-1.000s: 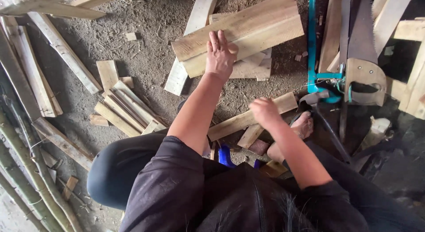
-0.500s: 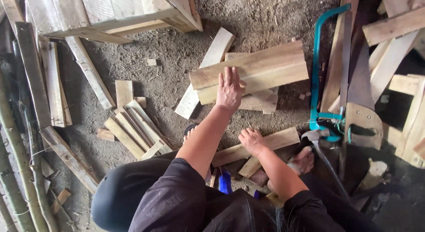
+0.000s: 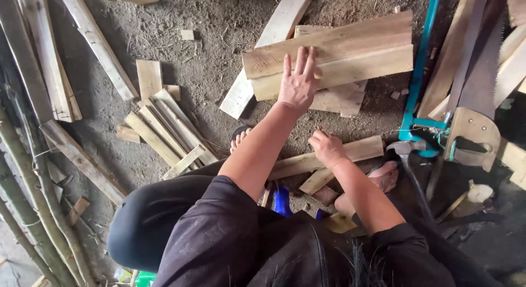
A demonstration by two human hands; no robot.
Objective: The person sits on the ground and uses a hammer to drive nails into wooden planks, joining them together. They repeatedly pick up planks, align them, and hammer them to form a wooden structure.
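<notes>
Looking down from my head camera, I see my left hand (image 3: 298, 81) stretched forward, its grip open, fingers straight and palm pressed flat on the near edge of a stack of wide pale planks (image 3: 350, 57). The planks lie on the dirt floor (image 3: 208, 51) straight ahead of me, their long side running left to right, over a narrower white board (image 3: 268, 48) set at a slant.

My right hand (image 3: 327, 148) is nearer my body, its grip curled shut on a long wooden slat (image 3: 359, 151) that lies across the floor just past my feet. A shorter offcut (image 3: 316, 181) lies just below that slat.

My toes in a dark sandal (image 3: 239, 139) show left of my left forearm. Further left is a loose pile of thin wooden strips (image 3: 164, 128). Long weathered boards (image 3: 55, 84) and bamboo poles (image 3: 27, 210) run along the left edge. To the right, a teal-framed bow saw (image 3: 419, 78) and a handsaw with a wooden handle (image 3: 474, 133) lie among more boards. A hammer (image 3: 402, 152) rests just beside the slat's right end.
</notes>
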